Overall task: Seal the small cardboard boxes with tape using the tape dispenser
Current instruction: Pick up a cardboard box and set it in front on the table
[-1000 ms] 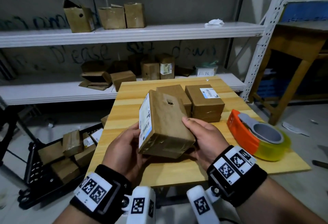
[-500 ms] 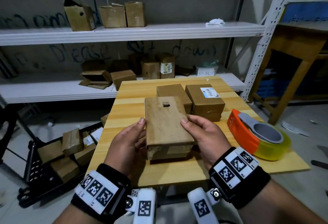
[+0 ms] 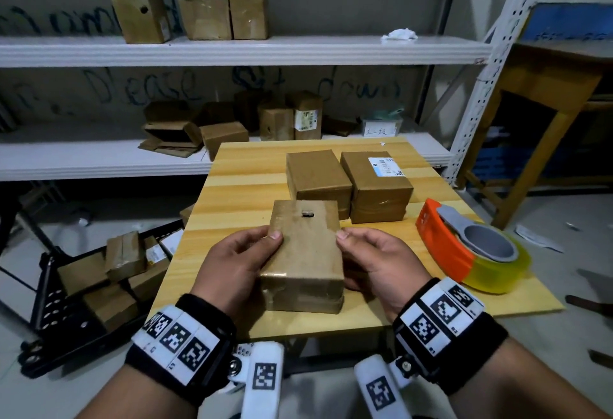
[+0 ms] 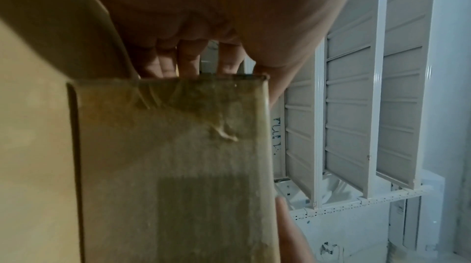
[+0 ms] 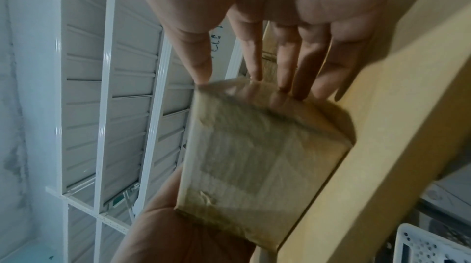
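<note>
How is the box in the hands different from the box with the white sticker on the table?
The held box is gripped by the left hand and right hand; the labelled box rests on the wooden table, untouched. The held box shows a small hole on top; the labelled box shows a white barcode sticker instead. The held box sits nearer the person. Both are small brown cardboard boxes with shiny tape.
</note>
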Available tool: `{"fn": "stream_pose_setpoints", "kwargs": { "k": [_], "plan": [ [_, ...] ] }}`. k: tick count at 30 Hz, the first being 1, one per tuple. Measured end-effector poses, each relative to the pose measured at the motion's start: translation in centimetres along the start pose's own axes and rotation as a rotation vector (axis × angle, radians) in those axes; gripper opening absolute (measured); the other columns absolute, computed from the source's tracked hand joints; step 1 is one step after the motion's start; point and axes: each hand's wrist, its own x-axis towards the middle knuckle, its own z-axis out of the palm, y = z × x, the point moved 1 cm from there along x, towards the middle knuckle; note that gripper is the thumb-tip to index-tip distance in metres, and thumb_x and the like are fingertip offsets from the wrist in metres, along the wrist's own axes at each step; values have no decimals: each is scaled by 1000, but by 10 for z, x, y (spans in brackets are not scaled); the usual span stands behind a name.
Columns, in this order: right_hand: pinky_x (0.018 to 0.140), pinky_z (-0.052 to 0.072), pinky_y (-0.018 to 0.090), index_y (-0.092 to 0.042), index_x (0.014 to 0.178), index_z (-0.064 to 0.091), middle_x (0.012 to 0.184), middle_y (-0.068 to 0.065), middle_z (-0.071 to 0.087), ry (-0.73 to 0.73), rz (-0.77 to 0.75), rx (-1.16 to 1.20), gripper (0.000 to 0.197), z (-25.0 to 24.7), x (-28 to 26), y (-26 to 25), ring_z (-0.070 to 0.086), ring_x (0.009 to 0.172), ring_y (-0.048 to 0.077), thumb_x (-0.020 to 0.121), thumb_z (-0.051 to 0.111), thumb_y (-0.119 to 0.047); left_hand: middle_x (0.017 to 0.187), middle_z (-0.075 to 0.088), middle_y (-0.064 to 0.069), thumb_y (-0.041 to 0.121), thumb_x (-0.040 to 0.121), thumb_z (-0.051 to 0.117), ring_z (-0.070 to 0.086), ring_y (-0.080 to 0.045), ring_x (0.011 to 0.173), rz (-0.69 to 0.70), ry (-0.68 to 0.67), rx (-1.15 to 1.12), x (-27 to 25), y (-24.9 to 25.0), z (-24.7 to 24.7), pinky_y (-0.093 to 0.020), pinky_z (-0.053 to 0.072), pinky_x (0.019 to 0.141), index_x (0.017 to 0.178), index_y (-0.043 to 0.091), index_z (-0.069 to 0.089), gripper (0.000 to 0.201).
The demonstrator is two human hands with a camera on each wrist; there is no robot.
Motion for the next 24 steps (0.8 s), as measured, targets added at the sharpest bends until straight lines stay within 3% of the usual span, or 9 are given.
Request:
{"fn": "stream_pose_setpoints", "kwargs": {
  "k": [4,6,10,14,17,19,20,22,24],
  "plan": [
    [82,64,45,-18,125,68,111,9,79,-3,52,51,29,-3,-2,1,75,107,25,97,71,-26,121,74,-21,18,75,86,74,-43,104,-10,-1,-30,1,0,1,-66,56,93,126,11,70,53],
    [76,63,40,-20,127,67,114,9,77,26,49,35,32,-7,0,2,73,109,26,96,72,-27,118,74,-24,6,75,81,74,-45,104,-34,-56,-33,-1,0,1,-62,59,90,126,6,68,53],
    [94,58,48,-21,135,64,121,5,74,113,16,23,41,-16,4,-4,68,115,24,95,74,-28,116,73,-28,-8,85,66,71,-49,106,-60,-102,3,-2,1,5,-57,58,87,120,4,73,37],
    [95,56,40,-24,128,70,118,0,77,179,-47,4,36,-24,9,-7,71,111,17,94,75,-34,116,73,-28,-7,87,64,69,-43,96,-56,-101,70,0,4,4,-49,55,83,115,9,78,35],
    [86,52,30,-29,130,71,120,-7,74,185,-96,-71,38,-28,10,-6,66,109,9,92,76,-36,109,74,-22,-2,89,67,73,-30,80,-11,-78,165,0,10,6,-37,59,66,114,13,78,31],
    [95,56,39,-32,130,71,117,-6,74,173,-84,-64,40,-29,10,-5,66,107,10,91,77,-30,107,75,-14,2,90,72,74,-20,72,44,-42,227,1,14,6,-30,58,54,114,15,76,27],
    [99,57,45,-33,129,72,117,-5,75,167,-80,-71,41,-30,10,-5,68,106,13,88,78,-29,108,76,-9,6,90,75,74,-17,76,80,-13,245,2,15,5,-27,57,52,115,17,75,27],
    [97,59,50,-36,123,74,110,-3,79,150,-104,-114,42,-31,10,-3,74,102,18,81,79,-31,113,75,-2,12,86,81,72,-18,93,167,71,270,5,15,3,-19,55,51,114,20,74,30],
    [91,62,51,-35,116,76,100,-2,81,137,-142,-149,33,-32,11,-2,77,95,20,85,78,-24,112,74,-2,15,85,83,69,-17,96,227,129,273,5,16,3,-12,51,48,112,17,74,28]
  ]
}}
